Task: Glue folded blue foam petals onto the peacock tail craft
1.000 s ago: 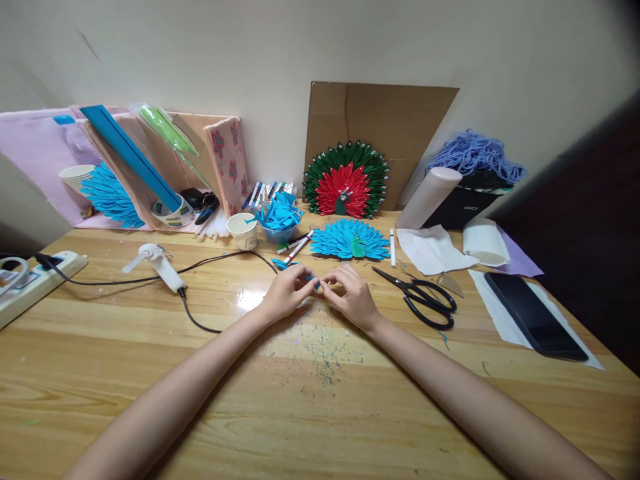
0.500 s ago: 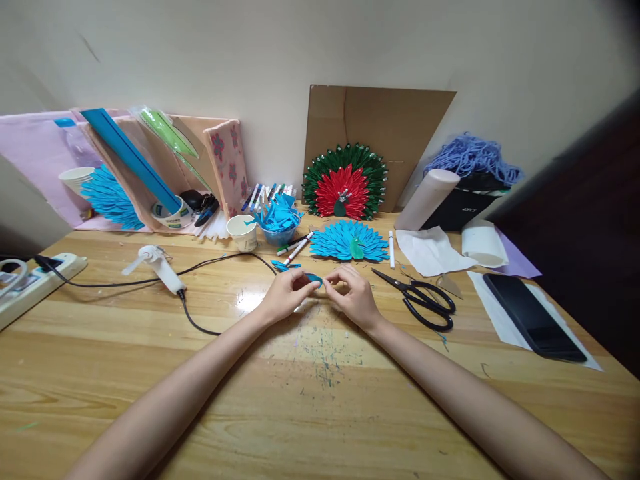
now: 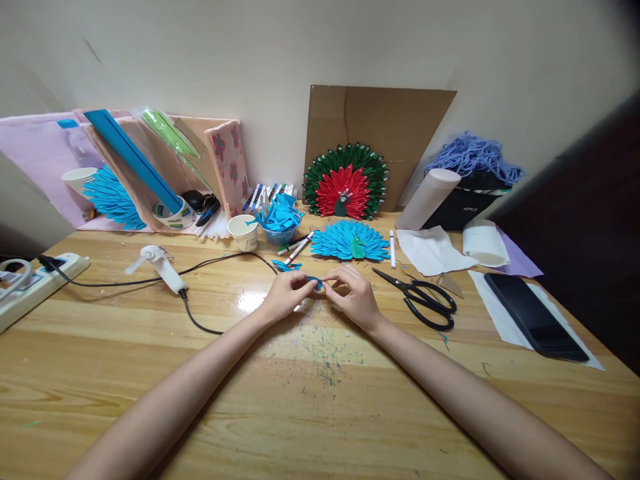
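Note:
Between the fingertips of both hands is a small blue strip (image 3: 315,283), partly hidden by the fingers. My left hand (image 3: 286,295) pinches its left part, and my right hand (image 3: 353,296) pinches close by at its right end. Just behind my left hand lie several cut blue pieces (image 3: 287,265). Past my fingers a flat blue fan of petals with a green bird body (image 3: 350,241) rests on the table. Black-handled scissors (image 3: 425,300) lie to the right of my right hand, blades pointing towards it.
A bowl of blue strips (image 3: 280,223), a paper cup (image 3: 243,233) and markers (image 3: 300,248) stand behind my hands. A red and green peacock (image 3: 345,183) leans on cardboard (image 3: 380,120). A corded white glue gun (image 3: 163,268) lies left; a phone (image 3: 535,317) lies right.
The blue strip between my fingertips has turned or bent slightly and looks more curved. Both hands stay in nearly the same place.

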